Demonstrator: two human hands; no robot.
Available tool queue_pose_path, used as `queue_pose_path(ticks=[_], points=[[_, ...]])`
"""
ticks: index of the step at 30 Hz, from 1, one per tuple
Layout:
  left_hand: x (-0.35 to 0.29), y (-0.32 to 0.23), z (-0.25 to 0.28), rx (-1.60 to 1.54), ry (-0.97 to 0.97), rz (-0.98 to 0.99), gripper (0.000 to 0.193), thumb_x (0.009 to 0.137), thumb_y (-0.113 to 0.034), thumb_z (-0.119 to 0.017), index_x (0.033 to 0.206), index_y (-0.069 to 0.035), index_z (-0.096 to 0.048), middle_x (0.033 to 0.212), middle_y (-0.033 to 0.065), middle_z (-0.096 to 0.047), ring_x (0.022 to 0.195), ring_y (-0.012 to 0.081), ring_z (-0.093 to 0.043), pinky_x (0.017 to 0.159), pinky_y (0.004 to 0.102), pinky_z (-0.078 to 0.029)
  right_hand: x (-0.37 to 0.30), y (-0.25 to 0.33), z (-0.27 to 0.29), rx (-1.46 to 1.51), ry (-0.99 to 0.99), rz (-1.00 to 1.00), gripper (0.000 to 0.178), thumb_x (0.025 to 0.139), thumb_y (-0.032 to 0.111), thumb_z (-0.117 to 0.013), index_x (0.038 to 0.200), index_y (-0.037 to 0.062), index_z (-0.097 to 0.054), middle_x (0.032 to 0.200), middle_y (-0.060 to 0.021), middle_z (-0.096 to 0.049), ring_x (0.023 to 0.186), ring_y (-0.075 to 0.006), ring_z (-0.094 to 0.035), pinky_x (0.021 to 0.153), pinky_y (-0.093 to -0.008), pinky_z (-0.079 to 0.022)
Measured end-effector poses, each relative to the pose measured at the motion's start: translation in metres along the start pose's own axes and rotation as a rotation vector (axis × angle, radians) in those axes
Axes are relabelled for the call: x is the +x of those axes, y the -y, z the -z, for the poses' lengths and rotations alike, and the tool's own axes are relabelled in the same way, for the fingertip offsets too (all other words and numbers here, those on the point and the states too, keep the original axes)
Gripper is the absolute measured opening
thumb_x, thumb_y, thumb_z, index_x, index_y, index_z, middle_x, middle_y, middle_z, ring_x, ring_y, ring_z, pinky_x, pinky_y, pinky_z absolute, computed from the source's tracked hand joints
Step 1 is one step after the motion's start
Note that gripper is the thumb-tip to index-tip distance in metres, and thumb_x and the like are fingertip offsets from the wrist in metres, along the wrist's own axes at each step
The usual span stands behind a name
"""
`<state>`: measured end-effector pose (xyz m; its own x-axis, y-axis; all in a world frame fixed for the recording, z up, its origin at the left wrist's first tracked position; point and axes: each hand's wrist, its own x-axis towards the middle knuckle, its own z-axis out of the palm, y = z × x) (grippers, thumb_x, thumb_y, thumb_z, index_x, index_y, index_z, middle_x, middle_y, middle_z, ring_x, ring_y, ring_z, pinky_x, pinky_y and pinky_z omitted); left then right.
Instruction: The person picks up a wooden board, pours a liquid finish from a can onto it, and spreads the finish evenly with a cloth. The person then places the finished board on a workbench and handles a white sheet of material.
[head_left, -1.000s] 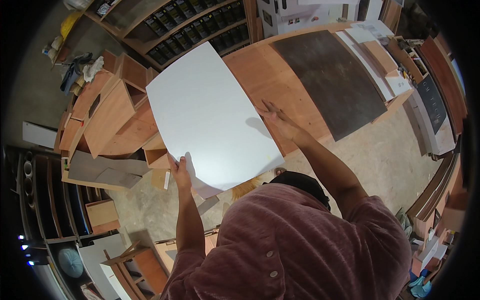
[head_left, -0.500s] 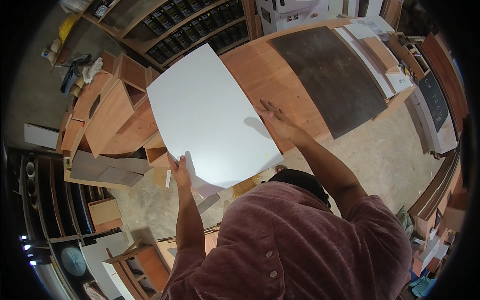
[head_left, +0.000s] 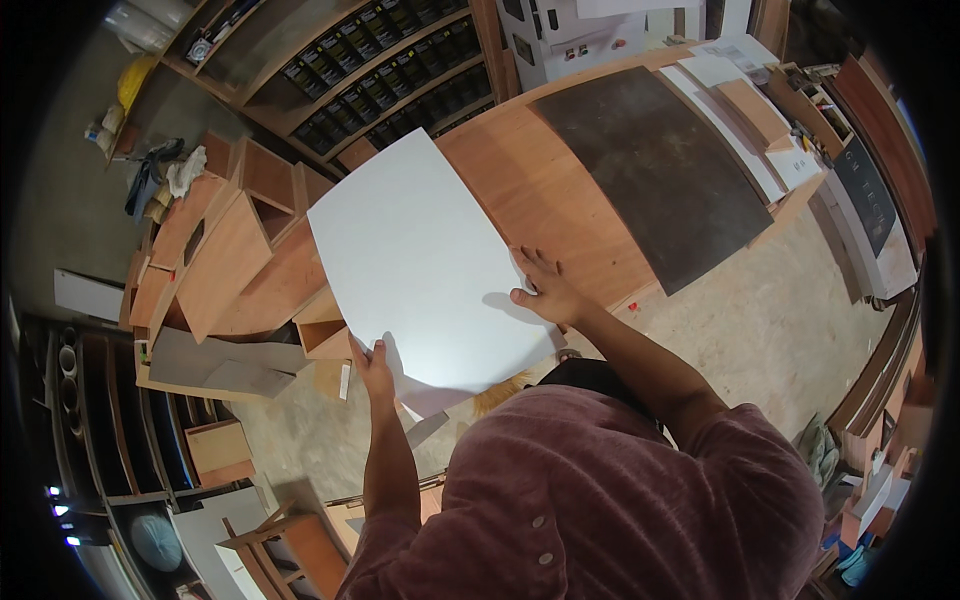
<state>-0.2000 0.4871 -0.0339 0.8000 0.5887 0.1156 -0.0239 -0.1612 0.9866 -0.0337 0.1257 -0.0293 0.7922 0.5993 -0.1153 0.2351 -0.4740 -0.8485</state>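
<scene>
A large white panel [head_left: 410, 250] lies tilted in front of me, its far part over the wooden workbench and its near corner toward my body. My left hand [head_left: 374, 372] grips the panel's left edge near the lower corner, thumb on top and the other fingers partly hidden. At the right edge, my right hand [head_left: 548, 288] has its fingers spread, thumb over the white face and casting a shadow there; whether it presses on the panel I cannot tell. To the right, a dark brown sheet [head_left: 650, 180] covers part of the workbench [head_left: 540, 175].
Wooden box units [head_left: 225, 250] stand at the left. Shelves with rows of dark cans [head_left: 385, 55] rise at the back. White strips and a wood block [head_left: 752, 112] lie on the bench's far right end. Concrete floor [head_left: 740, 330] shows to the right, with leaning boards [head_left: 875, 385] beyond.
The white panel has shifted nearer to me and slightly right in the view, with my left hand still on its edge. My right hand has come lower along the right edge, its thumb now apart.
</scene>
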Motion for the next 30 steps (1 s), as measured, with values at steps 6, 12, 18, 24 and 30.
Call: queue_pose_path(ticks=[6, 12, 18, 24, 30], points=[[-0.001, 0.008, 0.002, 0.013, -0.009, 0.051, 0.066, 0.094, 0.006, -0.052, 0.156, 0.0, -0.031, 0.15, 0.014, -0.045, 0.135, 0.025, -0.043, 0.115, 0.0361, -0.032, 0.005, 0.0, -0.005, -0.064, -0.024, -0.061, 0.091, 0.094, 0.06, -0.058, 0.164, 0.0175, -0.018, 0.167, -0.0279, -0.012, 0.155, -0.0479, -0.003, 0.119, -0.0669, 0.0], [0.005, 0.005, -0.004, 0.037, 0.012, 0.067, 0.066, 0.096, 0.002, -0.053, 0.157, -0.002, -0.029, 0.151, 0.0143, -0.043, 0.135, 0.0264, -0.043, 0.114, 0.0365, -0.033, 0.013, -0.003, -0.007, -0.14, -0.071, -0.129, 0.093, 0.091, 0.07, -0.055, 0.163, 0.0203, -0.024, 0.167, -0.0282, -0.012, 0.155, -0.0489, -0.002, 0.118, -0.0688, 0.001], [0.012, 0.01, -0.002, -0.008, 0.052, 0.097, 0.068, 0.097, 0.001, -0.054, 0.159, -0.002, -0.027, 0.153, 0.0141, -0.042, 0.137, 0.0261, -0.042, 0.115, 0.0369, -0.033, 0.018, -0.007, -0.009, -0.199, -0.117, -0.177, 0.093, 0.089, 0.078, -0.05, 0.161, 0.0235, -0.029, 0.167, -0.028, -0.013, 0.154, -0.0506, -0.002, 0.117, -0.0711, 0.0], [0.015, 0.012, -0.003, 0.024, 0.055, 0.116, 0.069, 0.098, 0.0, -0.054, 0.16, -0.002, -0.024, 0.155, 0.0137, -0.04, 0.138, 0.0257, -0.041, 0.116, 0.0366, -0.032, 0.021, -0.021, -0.017, -0.224, -0.147, -0.194, 0.092, 0.088, 0.08, -0.047, 0.16, 0.0237, -0.033, 0.166, -0.0286, -0.017, 0.154, -0.0512, -0.006, 0.116, -0.073, -0.001], [0.019, 0.007, -0.002, 0.072, 0.076, 0.106, 0.071, 0.099, -0.001, -0.055, 0.161, -0.002, -0.022, 0.158, 0.014, -0.037, 0.141, 0.0257, -0.039, 0.117, 0.0361, -0.031, 0.021, -0.023, -0.019, -0.228, -0.138, -0.209, 0.091, 0.089, 0.079, -0.046, 0.16, 0.0236, -0.033, 0.165, -0.029, -0.018, 0.154, -0.0505, -0.006, 0.116, -0.0739, -0.001]])
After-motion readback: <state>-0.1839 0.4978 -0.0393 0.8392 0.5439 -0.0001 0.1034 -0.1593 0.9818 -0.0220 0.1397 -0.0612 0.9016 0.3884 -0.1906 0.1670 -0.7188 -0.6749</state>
